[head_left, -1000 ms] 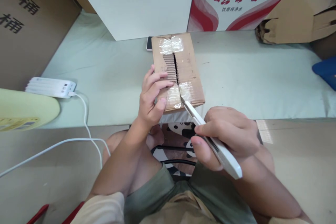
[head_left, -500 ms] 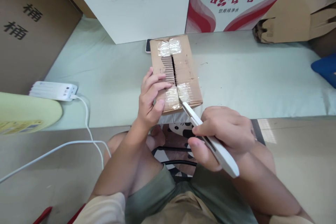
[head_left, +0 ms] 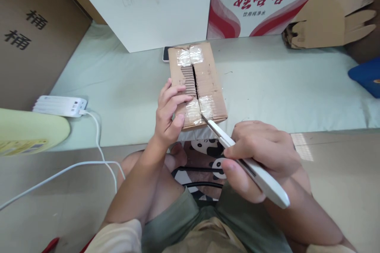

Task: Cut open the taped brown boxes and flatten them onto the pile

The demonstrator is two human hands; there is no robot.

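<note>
A small brown cardboard box (head_left: 210,81) lies near the front edge of the cloth-covered surface. Clear tape crosses its top at both ends, and a dark gap runs along the seam between. My left hand (head_left: 170,106) grips the box's left side, fingers over the top and thumb at the near left corner. In my right hand (head_left: 261,158) is a white utility knife (head_left: 249,168), its fingers closed round the handle. The blade points away from me, with its tip at the seam in the near tape, close to the box's front edge.
A phone (head_left: 166,54) lies partly behind the box. Large white cartons (head_left: 166,4) stand at the back. To the left are a white power bank (head_left: 59,105) with a cable and a pale green container (head_left: 32,128). Flattened cardboard (head_left: 320,27) and a blue item (head_left: 366,77) are at right.
My right hand and the knife have moved right and slightly towards me, showing more blade. The tip is a little nearer the box's front edge. My left hand keeps its grip on the box.
</note>
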